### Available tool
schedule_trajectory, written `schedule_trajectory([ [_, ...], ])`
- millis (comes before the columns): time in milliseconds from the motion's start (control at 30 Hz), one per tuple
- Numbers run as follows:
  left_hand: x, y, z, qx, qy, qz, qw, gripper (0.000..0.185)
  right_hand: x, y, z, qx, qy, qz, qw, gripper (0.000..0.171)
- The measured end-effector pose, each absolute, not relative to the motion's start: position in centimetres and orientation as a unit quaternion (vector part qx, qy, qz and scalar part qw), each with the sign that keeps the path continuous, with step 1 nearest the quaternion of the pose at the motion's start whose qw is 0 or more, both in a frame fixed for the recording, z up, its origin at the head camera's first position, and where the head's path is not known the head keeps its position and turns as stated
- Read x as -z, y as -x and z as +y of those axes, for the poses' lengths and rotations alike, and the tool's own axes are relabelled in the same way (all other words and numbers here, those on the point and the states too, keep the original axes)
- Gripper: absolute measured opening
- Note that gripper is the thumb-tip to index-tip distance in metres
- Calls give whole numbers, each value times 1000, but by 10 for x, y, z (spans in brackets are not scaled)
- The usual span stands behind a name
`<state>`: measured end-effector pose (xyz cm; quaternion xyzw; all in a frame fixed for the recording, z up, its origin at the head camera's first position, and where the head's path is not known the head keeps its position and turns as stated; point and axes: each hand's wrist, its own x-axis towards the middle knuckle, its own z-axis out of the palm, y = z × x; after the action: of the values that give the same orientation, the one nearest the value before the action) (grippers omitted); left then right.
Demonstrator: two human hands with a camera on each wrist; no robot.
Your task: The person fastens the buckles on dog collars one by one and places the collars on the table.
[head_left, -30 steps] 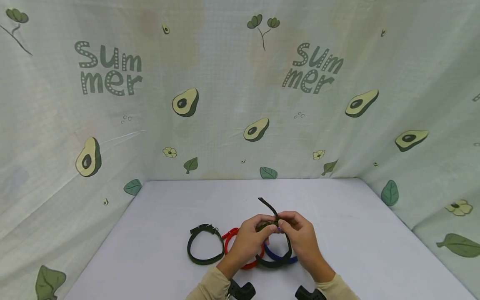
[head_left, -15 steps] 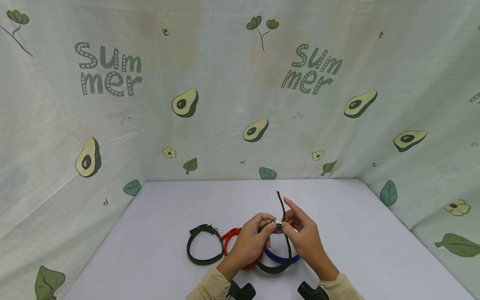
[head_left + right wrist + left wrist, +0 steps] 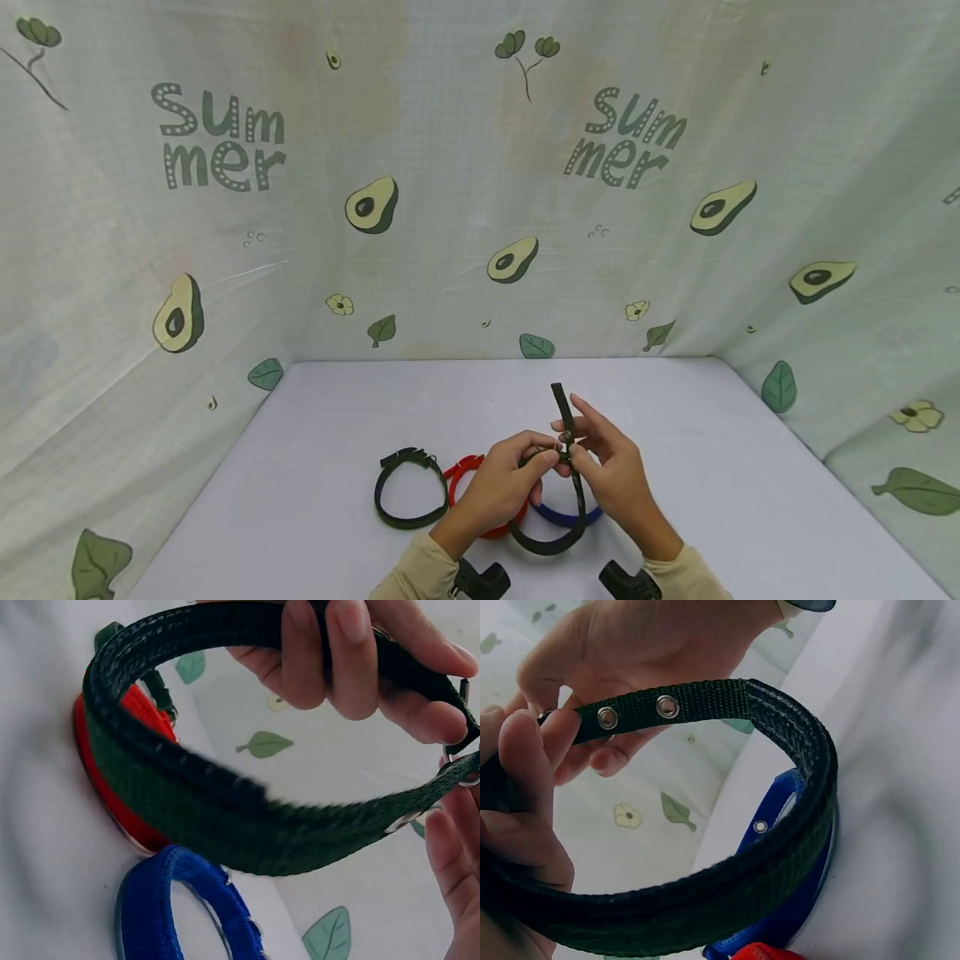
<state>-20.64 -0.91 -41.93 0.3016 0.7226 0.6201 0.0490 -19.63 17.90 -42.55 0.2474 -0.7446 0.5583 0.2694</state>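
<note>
Both hands hold a dark green webbing collar point(image 3: 547, 547), its loop hanging over the table. My left hand point(image 3: 498, 479) grips the padded band near the metal buckle point(image 3: 463, 694), fingers curled round it in the right wrist view. At the buckle, my right hand point(image 3: 611, 479) pinches the strap between thumb and fingers. The collar's free tail point(image 3: 561, 404) stands up above the hands. Metal eyelets point(image 3: 667, 706) line the strap in the left wrist view. Under the hands lie a blue collar point(image 3: 558, 517) and a red collar point(image 3: 454, 479), both partly hidden.
Left of the red collar, another dark green collar point(image 3: 411, 523) lies buckled in a ring on the white table point(image 3: 337, 417). Behind the table and along its sides hangs a printed cloth point(image 3: 442, 167).
My right hand has shifted slightly right, its fingers spread higher. The collar's tail, tilted left before, now stands nearly upright and shows its flat face. My left hand has barely moved.
</note>
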Motion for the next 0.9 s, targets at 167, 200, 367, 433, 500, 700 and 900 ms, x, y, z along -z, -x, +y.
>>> schedule_trajectory([
  [167, 418, 206, -10, -618, -301, 724, 53, 20, 425, 197, 179, -597, -258, -722, 238, 68],
  [200, 418, 206, -10, -619, -301, 723, 52, 21, 425, 197, 178, -604, -254, -718, 233, 65],
  [367, 418, 207, -12, -631, -296, 716, 48, 26, 426, 195, 176, -618, -207, -722, 231, 48],
  [433, 417, 208, -13, -635, -293, 713, 50, 27, 426, 195, 176, -617, -186, -728, 236, 44],
  [500, 417, 209, -13, -636, -291, 713, 50, 26, 426, 195, 176, -620, -175, -728, 234, 41],
  [700, 418, 211, -15, -652, -266, 709, 40, 26, 426, 194, 177, -617, -174, -731, 234, 41],
  [900, 417, 211, -14, -671, -225, 706, 17, 26, 424, 193, 178, -616, -178, -729, 240, 49],
])
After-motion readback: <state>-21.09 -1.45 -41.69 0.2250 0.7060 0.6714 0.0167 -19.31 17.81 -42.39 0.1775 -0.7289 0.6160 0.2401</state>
